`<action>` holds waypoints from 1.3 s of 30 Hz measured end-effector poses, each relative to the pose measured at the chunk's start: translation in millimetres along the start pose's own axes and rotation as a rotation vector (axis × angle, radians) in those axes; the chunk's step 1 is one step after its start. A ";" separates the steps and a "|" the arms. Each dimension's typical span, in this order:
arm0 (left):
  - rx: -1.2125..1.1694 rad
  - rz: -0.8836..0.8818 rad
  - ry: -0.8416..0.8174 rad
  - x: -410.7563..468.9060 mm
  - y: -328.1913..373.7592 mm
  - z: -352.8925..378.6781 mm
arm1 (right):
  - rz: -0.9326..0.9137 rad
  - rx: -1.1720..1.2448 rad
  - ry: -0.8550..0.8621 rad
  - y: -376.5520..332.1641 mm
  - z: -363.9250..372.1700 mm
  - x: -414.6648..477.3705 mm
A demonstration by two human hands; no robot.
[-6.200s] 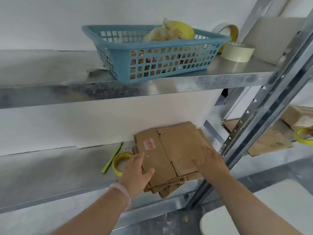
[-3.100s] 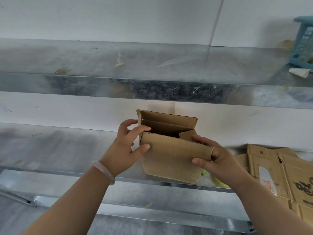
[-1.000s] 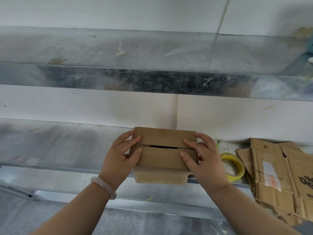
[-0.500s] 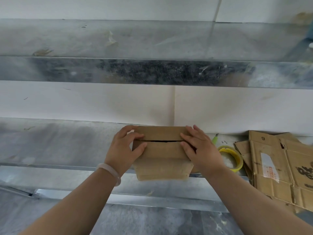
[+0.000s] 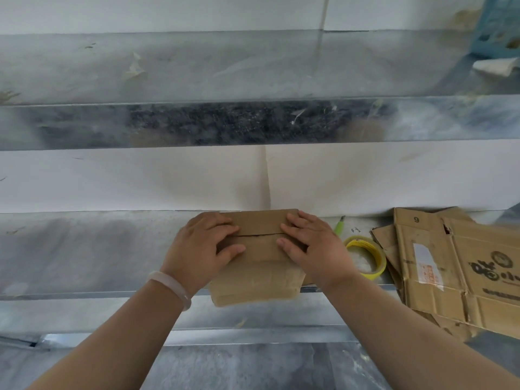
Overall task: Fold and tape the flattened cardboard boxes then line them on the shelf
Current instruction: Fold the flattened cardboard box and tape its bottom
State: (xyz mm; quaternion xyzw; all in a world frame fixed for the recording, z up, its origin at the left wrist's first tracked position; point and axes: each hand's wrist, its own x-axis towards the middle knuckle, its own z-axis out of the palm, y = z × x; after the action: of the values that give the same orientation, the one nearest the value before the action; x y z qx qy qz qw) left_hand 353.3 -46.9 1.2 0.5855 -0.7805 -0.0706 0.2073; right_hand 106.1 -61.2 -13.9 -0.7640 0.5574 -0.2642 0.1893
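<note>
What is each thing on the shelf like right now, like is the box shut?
box, flaps folded shut, seam untaped, on the shelf.
left hand, pressing flat on the box top.
right hand, pressing flat on the box top.
tape roll, lying flat, untouched.
flattened boxes, unfolded, stacked at the right.
green cutter, lying by the wall, partly hidden.

shelf (image 5: 84,249) bare leftward, tape roll (image 5: 365,256) right
</note>
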 end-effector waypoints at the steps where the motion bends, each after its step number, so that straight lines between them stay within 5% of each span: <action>1: -0.012 0.033 -0.031 1.9 6.0 4.1 | 0.004 0.001 -0.002 -0.9 -0.2 0.2; 8: -0.001 0.015 -0.007 9.1 11.2 8.4 | -0.025 0.013 -0.121 18.3 -19.1 -16.5; 11: -0.010 -0.013 -0.005 7.5 14.3 8.6 | 0.268 -0.096 -0.016 68.9 -36.7 -40.9; 13: -0.016 -0.040 -0.003 5.7 16.0 9.5 | 0.374 -0.291 -0.107 101.7 -43.6 -52.0; 23: 0.050 -0.163 0.006 6.0 32.8 10.0 | 0.086 -0.534 -0.337 127.8 -48.4 -46.4; 29: 0.032 -0.208 0.020 3.7 35.9 13.0 | 0.224 0.086 -0.049 86.6 -78.8 -46.7; 35: -0.001 -0.217 0.041 1.9 34.8 11.9 | 0.271 0.921 -0.110 16.7 -94.9 -13.6; 39: -0.016 -0.188 0.071 1.7 33.5 13.3 | 0.288 1.136 -0.185 -16.8 -79.2 2.2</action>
State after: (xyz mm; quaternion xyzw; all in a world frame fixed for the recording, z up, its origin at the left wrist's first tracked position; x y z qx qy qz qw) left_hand 317.8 -40.1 1.4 0.6564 -0.7138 -0.0752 0.2321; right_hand 70.5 -57.8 58.8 -0.4795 0.4079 -0.4250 0.6505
